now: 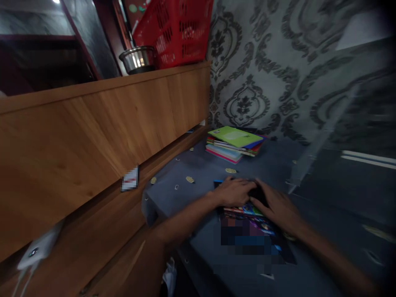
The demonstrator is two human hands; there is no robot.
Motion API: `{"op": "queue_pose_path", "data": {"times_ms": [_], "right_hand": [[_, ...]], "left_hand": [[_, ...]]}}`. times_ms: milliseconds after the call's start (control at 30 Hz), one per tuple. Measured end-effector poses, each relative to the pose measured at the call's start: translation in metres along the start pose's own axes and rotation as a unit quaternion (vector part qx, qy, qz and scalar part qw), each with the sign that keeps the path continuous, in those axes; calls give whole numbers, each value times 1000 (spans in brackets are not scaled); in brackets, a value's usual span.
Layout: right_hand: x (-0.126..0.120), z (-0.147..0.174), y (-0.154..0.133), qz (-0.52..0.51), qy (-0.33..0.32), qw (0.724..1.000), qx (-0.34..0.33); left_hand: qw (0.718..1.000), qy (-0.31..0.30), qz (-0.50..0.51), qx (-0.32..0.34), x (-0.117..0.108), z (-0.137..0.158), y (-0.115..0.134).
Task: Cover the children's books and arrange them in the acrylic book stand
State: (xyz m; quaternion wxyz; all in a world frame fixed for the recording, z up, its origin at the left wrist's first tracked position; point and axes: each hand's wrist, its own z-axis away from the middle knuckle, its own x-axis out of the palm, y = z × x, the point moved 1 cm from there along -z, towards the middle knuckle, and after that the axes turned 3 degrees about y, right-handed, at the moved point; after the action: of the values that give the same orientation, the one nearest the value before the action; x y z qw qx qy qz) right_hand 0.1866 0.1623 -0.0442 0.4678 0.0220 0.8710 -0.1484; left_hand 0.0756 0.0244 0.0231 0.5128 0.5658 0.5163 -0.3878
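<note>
A small stack of books [244, 212] with dark, colourful covers lies on the cloth-covered table in front of me. Part of its front is pixelated. My left hand [236, 192] rests across the far part of the stack, fingers bent over it, some of them blurred. Around the right side of the same books, my right hand [275, 206] is curved, its thumb on top and pointing at the left hand. Its other fingertips are partly hidden. A dark patch between both hands cannot be made out. Farther back sits a pile of notebooks [235, 138] with a lime-green one uppermost.
The dark blue cloth [201, 198] with small printed shapes covers the table, against a patterned wall [247, 99]. A wooden panel [123, 123] runs along the left, bearing a red plastic basket [185, 37] and a steel pot [138, 58]. A white device with cables [35, 249] lies lower left.
</note>
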Motion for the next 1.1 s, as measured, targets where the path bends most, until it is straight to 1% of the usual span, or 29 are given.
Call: {"op": "queue_pose_path", "data": {"times_ms": [67, 167, 333, 633, 900, 1100], "right_hand": [[-5, 2, -1, -49, -18, 999, -15], [-14, 6, -1, -99, -24, 995, -11], [-26, 13, -5, -155, -39, 987, 31], [-36, 15, -6, -267, -13, 958, 99], [-49, 12, -7, -307, 12, 939, 153], [-47, 12, -9, -289, 31, 943, 161]], "left_hand": [[1000, 12, 8, -5, 0, 1, 1], [999, 41, 16, -2, 4, 3, 0], [997, 66, 30, 6, 12, 4, -3], [994, 93, 44, 22, 16, 3, -6], [994, 77, 67, 46, 13, 1, -10], [997, 66, 26, 42, 8, 2, 0]]}}
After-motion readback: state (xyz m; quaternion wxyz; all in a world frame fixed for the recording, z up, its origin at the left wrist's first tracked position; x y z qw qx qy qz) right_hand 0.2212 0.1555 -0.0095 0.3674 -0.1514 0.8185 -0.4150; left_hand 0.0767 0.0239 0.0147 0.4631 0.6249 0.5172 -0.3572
